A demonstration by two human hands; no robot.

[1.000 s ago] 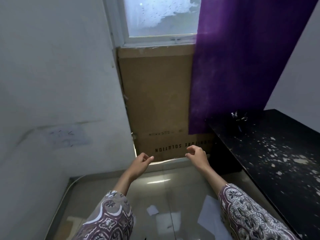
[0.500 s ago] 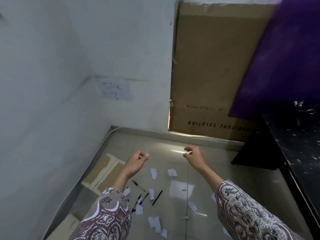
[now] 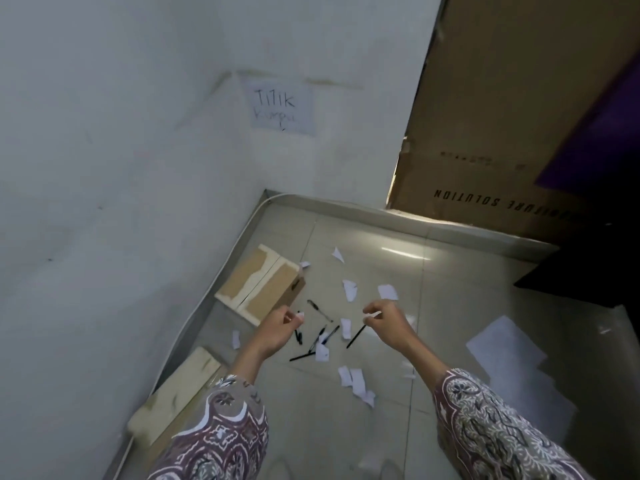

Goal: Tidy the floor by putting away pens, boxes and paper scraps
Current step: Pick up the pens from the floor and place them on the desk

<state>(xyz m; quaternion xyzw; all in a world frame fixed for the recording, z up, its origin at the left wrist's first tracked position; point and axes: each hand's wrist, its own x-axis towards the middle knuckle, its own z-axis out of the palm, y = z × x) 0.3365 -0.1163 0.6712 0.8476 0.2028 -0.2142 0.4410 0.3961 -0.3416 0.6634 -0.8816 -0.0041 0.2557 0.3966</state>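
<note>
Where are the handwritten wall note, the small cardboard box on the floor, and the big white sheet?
Handwritten wall note (image 3: 282, 108), head view, centre of paper.
Small cardboard box (image 3: 260, 283), head view, top flaps.
Big white sheet (image 3: 504, 346), head view, middle.

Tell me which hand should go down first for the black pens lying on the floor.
Probably the left hand. Most of the pens lie in a cluster just right of its fingers, between the two hands. The right hand sits over only one pen. Both hands seem to pinch small white scraps already.

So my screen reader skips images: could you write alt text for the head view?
Two hands, left and right, hover above a tiled floor littered with pens, paper scraps and a cardboard box by the wall.
</note>
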